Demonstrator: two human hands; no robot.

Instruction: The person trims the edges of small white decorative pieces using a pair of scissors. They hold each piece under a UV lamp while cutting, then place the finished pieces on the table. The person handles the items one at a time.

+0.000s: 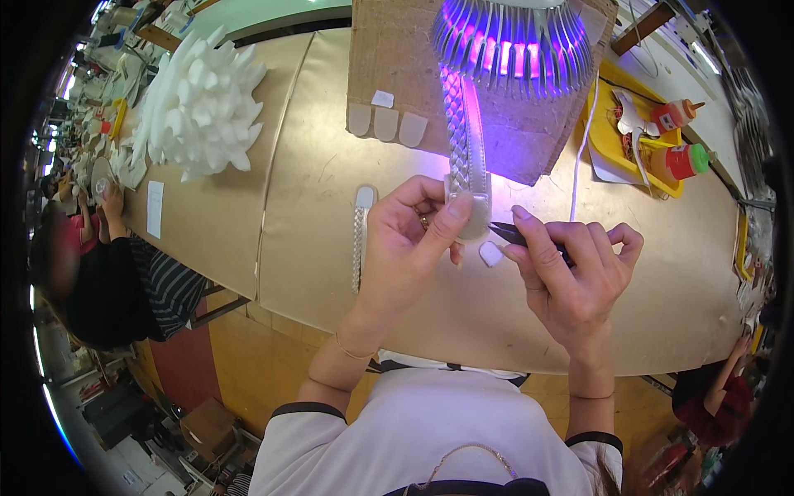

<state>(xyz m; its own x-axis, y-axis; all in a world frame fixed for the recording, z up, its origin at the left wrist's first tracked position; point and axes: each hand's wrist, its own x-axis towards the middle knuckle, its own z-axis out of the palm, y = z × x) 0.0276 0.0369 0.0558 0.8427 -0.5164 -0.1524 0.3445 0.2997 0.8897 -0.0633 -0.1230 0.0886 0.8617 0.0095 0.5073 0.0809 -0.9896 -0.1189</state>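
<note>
My left hand point(413, 227) pinches the rounded pale end of a braided strap point(467, 157) between thumb and fingers. The strap runs upward from there, and its far part lies under a lamp with violet light. A slim black pointed tool point(511, 235) is in my right hand point(579, 277), its tip at the right edge of the strap's end; the fingers hide the rest, so its kind is unclear. Just below the tip is a small pale rounded piece point(490, 254), close to my right fingers. Another braided strap point(360, 240) lies on the table left of my left hand.
The metal-finned lamp point(513, 50) stands over a brown cardboard sheet point(389, 62) bearing pale rounded patches point(386, 124). At right, a yellow tray point(608, 107) holds bottles point(680, 161). White spiky pieces point(203, 107) are heaped at left, near a seated person point(116, 285). A white cord point(583, 149) crosses the gold table.
</note>
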